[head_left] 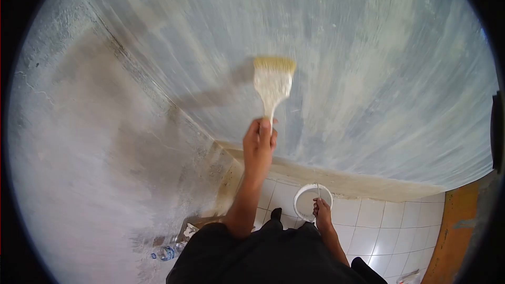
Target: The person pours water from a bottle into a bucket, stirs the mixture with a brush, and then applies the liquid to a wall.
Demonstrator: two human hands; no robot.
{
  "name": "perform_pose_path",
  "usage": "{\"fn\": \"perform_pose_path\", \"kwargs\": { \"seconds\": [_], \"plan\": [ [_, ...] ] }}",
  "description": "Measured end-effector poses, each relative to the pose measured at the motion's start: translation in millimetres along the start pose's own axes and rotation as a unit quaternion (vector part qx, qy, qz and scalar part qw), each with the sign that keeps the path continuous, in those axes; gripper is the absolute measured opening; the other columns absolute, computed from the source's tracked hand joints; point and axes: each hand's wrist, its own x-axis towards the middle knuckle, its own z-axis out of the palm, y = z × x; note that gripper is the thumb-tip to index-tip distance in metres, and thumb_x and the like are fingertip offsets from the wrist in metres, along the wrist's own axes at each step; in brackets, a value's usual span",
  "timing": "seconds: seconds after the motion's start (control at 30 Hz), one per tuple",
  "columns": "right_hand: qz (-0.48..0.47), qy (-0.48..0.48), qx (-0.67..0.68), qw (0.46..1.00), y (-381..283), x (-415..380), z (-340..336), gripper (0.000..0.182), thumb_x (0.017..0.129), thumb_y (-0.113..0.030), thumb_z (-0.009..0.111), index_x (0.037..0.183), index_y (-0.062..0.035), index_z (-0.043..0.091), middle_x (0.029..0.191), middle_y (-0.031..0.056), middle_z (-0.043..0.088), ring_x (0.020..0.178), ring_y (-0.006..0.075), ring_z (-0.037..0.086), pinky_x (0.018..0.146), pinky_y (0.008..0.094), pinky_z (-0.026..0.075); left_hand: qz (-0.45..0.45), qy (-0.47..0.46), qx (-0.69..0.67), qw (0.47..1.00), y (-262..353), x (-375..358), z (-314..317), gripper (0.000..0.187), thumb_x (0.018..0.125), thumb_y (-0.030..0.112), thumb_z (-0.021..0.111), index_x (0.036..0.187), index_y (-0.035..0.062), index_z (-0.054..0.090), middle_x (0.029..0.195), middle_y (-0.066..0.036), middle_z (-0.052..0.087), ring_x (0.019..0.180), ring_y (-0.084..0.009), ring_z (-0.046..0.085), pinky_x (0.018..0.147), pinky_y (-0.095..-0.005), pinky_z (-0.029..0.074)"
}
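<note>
My left hand (pixel 259 144) is raised in front of me and shut on the handle of a wide paintbrush (pixel 273 81). The brush is coated in white, and its pale bristles press against the blue-grey wall (pixel 368 63), which is streaked with white. Lower down, near my waist, my right hand (pixel 322 211) grips the wire handle of a small white paint bucket (pixel 305 195), which hangs above the tiled floor.
A rough grey cement wall (pixel 79 168) meets the painted wall at a corner on the left. White floor tiles (pixel 389 226) lie below. A plastic bottle (pixel 165 253) and scraps lie at the corner's foot. An orange frame (pixel 457 221) stands at the right.
</note>
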Motion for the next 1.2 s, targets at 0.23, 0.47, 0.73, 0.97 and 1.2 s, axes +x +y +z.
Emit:
{"fn": "perform_pose_path", "kwargs": {
  "seconds": [0.23, 0.47, 0.73, 0.97, 1.2],
  "plan": [
    [0.003, 0.032, 0.019, 0.999, 3, 2, 0, 0.023, 0.102, -0.026, 0.05, 0.1, -0.0049, 0.061, 0.07, -0.0049, 0.045, 0.054, 0.0037, 0.036, 0.048, 0.0205, 0.029, -0.061, 0.002, 0.084, 0.995, -229, -41, -49, 0.032, 0.102, 0.032, 0.05, 0.097, 0.0019, 0.058, 0.071, 0.001, 0.049, 0.066, -0.0076, 0.044, 0.059, -0.0259, 0.038],
    [-0.019, 0.052, 0.001, 0.998, 1, -6, 6, 0.021, 0.103, -0.026, 0.05, 0.101, -0.0065, 0.059, 0.071, -0.0046, 0.044, 0.056, 0.0043, 0.036, 0.05, 0.021, 0.03, -0.242, 0.02, 0.155, 0.958, -434, -96, -112, 0.033, 0.1, 0.03, 0.051, 0.092, -0.0003, 0.061, 0.07, -0.003, 0.056, 0.062, -0.0108, 0.051, 0.056, -0.0291, 0.041],
    [-0.034, 0.054, -0.003, 0.998, -2, -9, 7, 0.021, 0.103, -0.026, 0.051, 0.1, -0.0056, 0.058, 0.071, -0.004, 0.044, 0.055, 0.0047, 0.037, 0.049, 0.0204, 0.031, -0.283, -0.001, 0.031, 0.959, -310, -34, -77, 0.034, 0.101, 0.028, 0.049, 0.088, -0.0011, 0.061, 0.072, -0.006, 0.06, 0.057, -0.0111, 0.052, 0.052, -0.027, 0.043],
    [-0.01, 0.045, -0.022, 0.999, 0, 5, -9, 0.021, 0.102, -0.026, 0.052, 0.101, -0.0053, 0.059, 0.07, -0.0043, 0.043, 0.054, 0.0046, 0.037, 0.049, 0.0206, 0.032, -0.215, -0.007, -0.041, 0.976, -62, 7, -68, 0.029, 0.101, 0.025, 0.051, 0.096, -0.0014, 0.063, 0.073, -0.004, 0.059, 0.059, -0.0108, 0.05, 0.055, -0.0255, 0.041],
    [-0.003, 0.017, -0.063, 0.998, -10, 3, -7, 0.021, 0.102, -0.025, 0.051, 0.1, -0.0055, 0.058, 0.07, -0.0037, 0.045, 0.054, 0.0045, 0.037, 0.048, 0.0213, 0.03, 0.024, 0.032, -0.025, 0.999, 91, 25, -74, 0.035, 0.103, 0.029, 0.05, 0.107, -0.0035, 0.062, 0.07, 0.0, 0.053, 0.057, -0.0064, 0.042, 0.053, -0.0215, 0.033]
  ]
}}
